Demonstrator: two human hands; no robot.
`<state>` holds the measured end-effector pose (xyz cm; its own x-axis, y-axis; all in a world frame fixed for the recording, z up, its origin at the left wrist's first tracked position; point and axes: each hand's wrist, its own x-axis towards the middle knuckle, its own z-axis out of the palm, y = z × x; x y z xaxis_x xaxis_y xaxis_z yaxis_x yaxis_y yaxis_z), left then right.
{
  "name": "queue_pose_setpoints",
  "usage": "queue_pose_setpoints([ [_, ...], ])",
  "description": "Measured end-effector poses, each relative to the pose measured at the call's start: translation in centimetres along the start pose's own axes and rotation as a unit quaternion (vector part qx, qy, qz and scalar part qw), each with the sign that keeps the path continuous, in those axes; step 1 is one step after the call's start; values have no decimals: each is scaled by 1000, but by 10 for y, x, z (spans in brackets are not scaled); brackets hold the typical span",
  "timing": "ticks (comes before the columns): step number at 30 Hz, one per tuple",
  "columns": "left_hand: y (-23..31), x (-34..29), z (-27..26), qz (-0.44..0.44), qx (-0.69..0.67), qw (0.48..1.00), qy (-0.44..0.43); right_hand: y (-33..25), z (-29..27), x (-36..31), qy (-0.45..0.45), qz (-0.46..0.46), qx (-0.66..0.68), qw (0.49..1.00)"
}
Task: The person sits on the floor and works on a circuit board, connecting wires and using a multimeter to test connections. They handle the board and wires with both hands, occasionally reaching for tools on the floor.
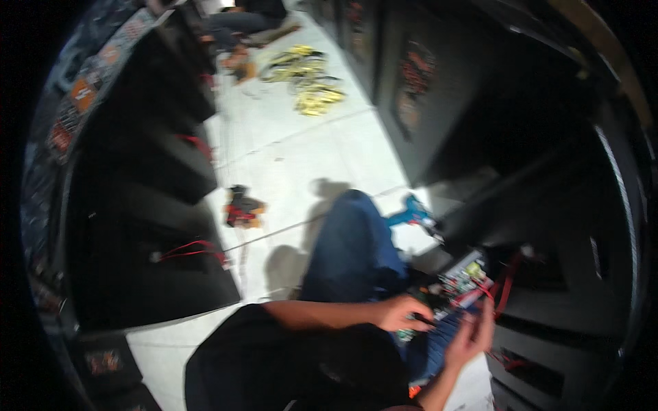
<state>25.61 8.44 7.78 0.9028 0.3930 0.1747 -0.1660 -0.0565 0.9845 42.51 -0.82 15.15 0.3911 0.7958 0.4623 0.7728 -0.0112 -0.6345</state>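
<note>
A module with an exposed circuit board (pixel 469 275), crowded with small parts and a yellowish block, rests over my jeans-clad knee at the right. My left hand (pixel 404 314) is closed at its near left edge, fingers curled over a dark part with a bit of green board below. On the other side, my right hand (pixel 471 335) has its raised fingertips pinched at the red wires (pixel 506 284), which run from the board to the dark open cabinet (pixel 558 274). Motion blur hides the exact finger contact.
A blue power tool (pixel 411 212) lies beyond my knee. On the pale floor sit a small black, red and orange item (pixel 243 207) and yellow cable coils (pixel 301 77). Black cabinets (pixel 147 260) with red wires line the left. Another person (pixel 250 17) sits at the far end.
</note>
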Motion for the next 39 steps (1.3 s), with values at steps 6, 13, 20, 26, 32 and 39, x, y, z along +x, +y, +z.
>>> queue_pose_setpoints([
  [6,2,-7,-6,-77,-152,985,10,-14,23,-15,-118,208,288,927],
  [13,-15,-11,-23,-191,-324,907,191,-2,51,-25,-69,268,413,868],
  [20,-24,-24,-15,-170,-412,866,225,4,51,-24,-81,296,366,878],
  [26,-23,-21,-9,-185,-308,914,189,21,40,-9,-119,102,85,984],
  [32,-20,-15,-15,-156,-256,943,143,29,19,-8,-197,324,369,848],
  [39,-21,-13,-15,-173,-264,939,135,40,10,-6,-180,249,167,937],
])
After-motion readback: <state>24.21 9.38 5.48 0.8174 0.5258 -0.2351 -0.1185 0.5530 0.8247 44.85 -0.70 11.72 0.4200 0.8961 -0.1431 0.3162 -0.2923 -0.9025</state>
